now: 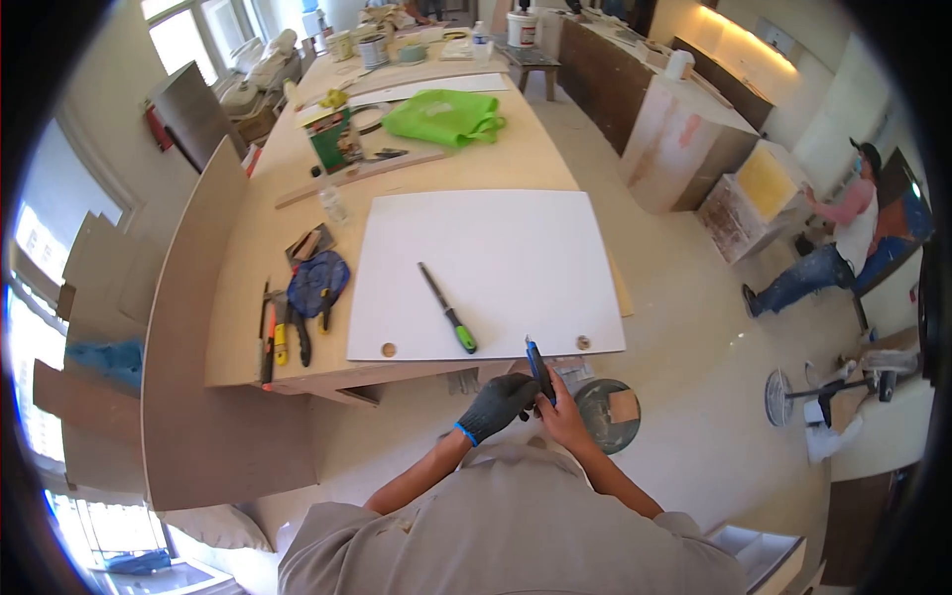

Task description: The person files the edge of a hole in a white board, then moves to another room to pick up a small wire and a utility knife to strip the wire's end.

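A blue-and-black utility knife (538,365) is upright in front of me, its blade tip pointing at the white panel. My right hand (563,415), bare, is closed around its lower part. In a dark glove with a blue cuff, my left hand (499,407) is closed too, its fingers against the knife's lower end. Just beyond them lies the white panel (486,248), with a round hole near each front corner. On the panel rests a long, narrow-bladed tool (448,309) with a black-and-green handle.
Pliers, a blue pouch (317,283) and cutters lie left of the panel on the wooden table (248,233). Farther back are a green bag (443,117), a box (333,139) and cans. A round stool (608,416) stands below right. Another person (853,228) works at far right.
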{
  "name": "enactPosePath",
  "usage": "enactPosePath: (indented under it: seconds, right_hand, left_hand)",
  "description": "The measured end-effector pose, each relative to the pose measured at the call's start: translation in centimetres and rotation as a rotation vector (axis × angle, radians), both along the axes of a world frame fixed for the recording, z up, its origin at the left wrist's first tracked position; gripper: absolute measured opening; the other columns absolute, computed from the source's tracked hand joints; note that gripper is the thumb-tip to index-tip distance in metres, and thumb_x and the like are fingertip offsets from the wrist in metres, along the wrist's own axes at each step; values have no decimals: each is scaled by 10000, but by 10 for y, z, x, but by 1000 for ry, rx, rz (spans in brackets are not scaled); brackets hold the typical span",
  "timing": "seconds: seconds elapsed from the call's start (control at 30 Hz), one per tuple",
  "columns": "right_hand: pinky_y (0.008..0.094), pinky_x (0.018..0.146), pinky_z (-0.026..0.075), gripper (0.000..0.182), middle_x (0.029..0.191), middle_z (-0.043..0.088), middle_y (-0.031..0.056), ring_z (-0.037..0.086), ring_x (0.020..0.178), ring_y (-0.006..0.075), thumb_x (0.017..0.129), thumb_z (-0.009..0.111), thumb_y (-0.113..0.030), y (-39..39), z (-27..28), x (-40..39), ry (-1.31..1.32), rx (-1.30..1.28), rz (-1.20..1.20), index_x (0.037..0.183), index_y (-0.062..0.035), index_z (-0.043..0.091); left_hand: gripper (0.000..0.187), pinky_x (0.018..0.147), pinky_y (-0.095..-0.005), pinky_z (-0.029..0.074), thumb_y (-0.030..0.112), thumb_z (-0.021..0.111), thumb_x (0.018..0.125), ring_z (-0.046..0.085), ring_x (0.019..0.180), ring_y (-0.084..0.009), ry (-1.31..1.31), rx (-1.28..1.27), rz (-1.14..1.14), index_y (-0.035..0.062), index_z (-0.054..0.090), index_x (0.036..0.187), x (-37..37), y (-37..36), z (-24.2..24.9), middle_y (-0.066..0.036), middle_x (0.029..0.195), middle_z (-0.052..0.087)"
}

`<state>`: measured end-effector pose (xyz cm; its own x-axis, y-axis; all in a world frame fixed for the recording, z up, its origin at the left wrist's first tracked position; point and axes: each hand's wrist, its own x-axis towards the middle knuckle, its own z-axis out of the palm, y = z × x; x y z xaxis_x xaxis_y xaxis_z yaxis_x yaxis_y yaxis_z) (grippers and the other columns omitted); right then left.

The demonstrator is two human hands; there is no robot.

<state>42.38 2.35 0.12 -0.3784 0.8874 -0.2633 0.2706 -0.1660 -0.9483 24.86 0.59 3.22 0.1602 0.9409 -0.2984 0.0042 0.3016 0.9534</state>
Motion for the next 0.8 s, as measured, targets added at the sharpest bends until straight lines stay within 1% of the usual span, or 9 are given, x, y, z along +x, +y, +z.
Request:
enactPosePath:
  seconds: [0.1, 0.23, 0.33, 0.43, 0.5, 0.57, 0.63, 0.73, 0.8]
  right_hand:
    - [285, 665, 505, 484, 1024, 654, 102, 644, 822, 157, 1024, 531, -127, 11, -18, 56, 353, -168, -89, 1476, -34, 382]
    - [308, 644, 511, 374, 1047, 661, 121, 654, 819, 187, 1040, 512, -172, 13, -28, 121, 641, -365, -193, 1383, -46, 437]
    - [326, 674, 517, 406, 1077, 649, 130, 649, 826, 192, 1036, 525, -186, 10, -30, 159, 716, -472, -215, 1409, -61, 422]
    - [345, 706, 531, 352, 1067, 666, 133, 661, 847, 198, 1031, 538, -224, 1, -29, 180, 789, -558, -220, 1324, -43, 467]
    - [336, 730, 532, 389, 1054, 668, 120, 657, 849, 183, 1019, 565, -255, -2, -28, 186, 677, -537, -207, 1324, -34, 468]
    - [304, 721, 521, 426, 1010, 668, 95, 640, 808, 161, 1002, 604, -282, -4, -38, 187, 634, -434, -145, 1315, -22, 478]
    - [284, 698, 504, 385, 950, 658, 69, 618, 764, 142, 1002, 609, -278, -9, -23, 187, 614, -465, -196, 1268, -18, 511]
    - [272, 673, 486, 325, 897, 644, 57, 603, 739, 128, 1010, 600, -274, -18, -26, 186, 632, -419, -268, 1214, -30, 534]
    - [274, 659, 479, 270, 868, 632, 44, 601, 726, 120, 1022, 581, -272, -32, -19, 190, 675, -405, -434, 1169, -48, 545]
  left_hand:
    - [292, 638, -318, 566, 232, 605, 980, 667, 745, -158, -106, -12, 142, -35, 676, 1077, 39, 8, -16, -103, 895, 694]
    - [319, 635, -308, 569, 255, 618, 996, 663, 742, -146, 83, -39, 145, -45, 671, 1090, 64, 21, -29, -95, 875, 689]
    - [314, 640, -306, 570, 253, 618, 997, 660, 744, -145, 166, -22, 168, -41, 670, 1096, 72, 29, -43, -92, 878, 690]
    - [281, 640, -298, 567, 232, 617, 997, 650, 733, -140, 94, 34, 199, -25, 681, 1090, 80, 31, -52, -75, 877, 693]
    - [253, 643, -299, 565, 194, 619, 994, 640, 720, -127, 100, 75, 144, -39, 679, 1070, 83, 37, -63, -82, 848, 684]
    - [239, 602, -308, 569, 168, 607, 994, 651, 726, -141, 111, 13, 131, -50, 674, 1064, 100, 42, -49, -87, 839, 675]
    - [251, 605, -312, 571, 182, 622, 987, 651, 727, -153, 120, -1, 22, -47, 673, 1077, 113, 46, -49, -95, 856, 680]
    - [256, 610, -323, 582, 186, 630, 982, 657, 731, -166, 60, -50, -116, -41, 666, 1092, 125, 53, -67, -100, 870, 683]
    - [259, 611, -324, 588, 188, 630, 981, 663, 736, -170, 49, -88, -238, -39, 664, 1101, 137, 63, -74, -103, 879, 682]
